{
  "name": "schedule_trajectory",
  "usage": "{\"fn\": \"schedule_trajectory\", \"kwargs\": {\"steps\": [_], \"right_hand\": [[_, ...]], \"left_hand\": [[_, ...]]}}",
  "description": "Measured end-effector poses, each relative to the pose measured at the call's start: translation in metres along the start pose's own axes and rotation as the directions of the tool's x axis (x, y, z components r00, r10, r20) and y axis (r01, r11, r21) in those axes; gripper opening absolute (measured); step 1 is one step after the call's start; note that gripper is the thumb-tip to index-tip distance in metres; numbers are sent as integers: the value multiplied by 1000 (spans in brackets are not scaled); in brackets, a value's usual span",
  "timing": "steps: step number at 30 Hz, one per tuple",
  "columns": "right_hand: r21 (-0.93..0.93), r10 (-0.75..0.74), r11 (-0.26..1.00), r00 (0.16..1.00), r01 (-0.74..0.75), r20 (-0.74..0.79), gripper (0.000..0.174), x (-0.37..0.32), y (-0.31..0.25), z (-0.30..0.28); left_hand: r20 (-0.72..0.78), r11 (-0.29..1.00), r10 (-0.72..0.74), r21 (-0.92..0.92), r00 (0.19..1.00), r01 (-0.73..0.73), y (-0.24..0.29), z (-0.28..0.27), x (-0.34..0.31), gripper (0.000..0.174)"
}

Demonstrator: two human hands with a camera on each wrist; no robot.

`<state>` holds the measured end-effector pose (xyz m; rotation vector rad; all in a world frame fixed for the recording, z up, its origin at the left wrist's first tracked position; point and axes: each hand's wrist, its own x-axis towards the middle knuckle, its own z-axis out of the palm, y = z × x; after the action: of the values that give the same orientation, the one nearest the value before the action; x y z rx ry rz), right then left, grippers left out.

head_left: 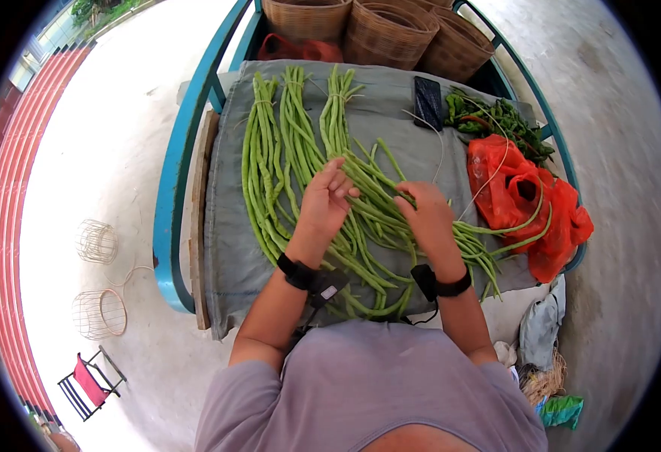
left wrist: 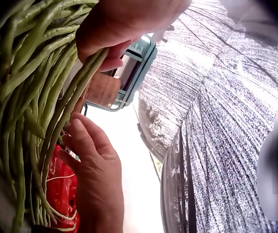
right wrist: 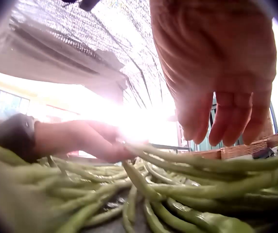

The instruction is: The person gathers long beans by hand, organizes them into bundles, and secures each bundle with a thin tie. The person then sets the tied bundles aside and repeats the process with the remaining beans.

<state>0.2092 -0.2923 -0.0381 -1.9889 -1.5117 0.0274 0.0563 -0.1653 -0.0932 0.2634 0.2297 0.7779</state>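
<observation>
Long green beans lie on a grey cloth, several bundles tied near their tops and a looser pile running right. My left hand is over the middle of the pile; in the left wrist view that hand pinches bean ends between thumb and fingers. To its right, my right hand is just above the loose beans, fingers bent loosely. The right wrist view has the right hand with fingers hanging down over the beans, holding nothing visible.
A dark phone lies at the cloth's back right, beside leafy greens and a red plastic bag. Wicker baskets stand behind. A blue metal rail borders the left side.
</observation>
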Motion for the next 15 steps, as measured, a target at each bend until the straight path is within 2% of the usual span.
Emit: {"fn": "schedule_trajectory", "kwargs": {"steps": [3, 6, 10, 13, 15], "right_hand": [[-163, 8, 987, 994, 11, 113, 13, 4, 15, 19], [-155, 103, 986, 966, -67, 237, 11, 8, 22, 28], [68, 153, 984, 977, -164, 151, 13, 6, 15, 20], [256, 189, 945, 979, -203, 80, 12, 3, 5, 14], [377, 214, 899, 974, -224, 69, 13, 1, -6, 11]], "left_hand": [[-8, 1000, -20, -13, 1000, 20, 0, -4, -1, 19], [-33, 999, -30, 27, 999, 31, -1, -7, -1, 18], [-75, 990, 5, 141, 997, 5, -2, -12, -2, 20], [-190, 971, -2, 233, 982, 47, -1, 1, -4, 29], [-132, 981, 3, 194, 991, 22, -1, 7, -5, 36]]}}
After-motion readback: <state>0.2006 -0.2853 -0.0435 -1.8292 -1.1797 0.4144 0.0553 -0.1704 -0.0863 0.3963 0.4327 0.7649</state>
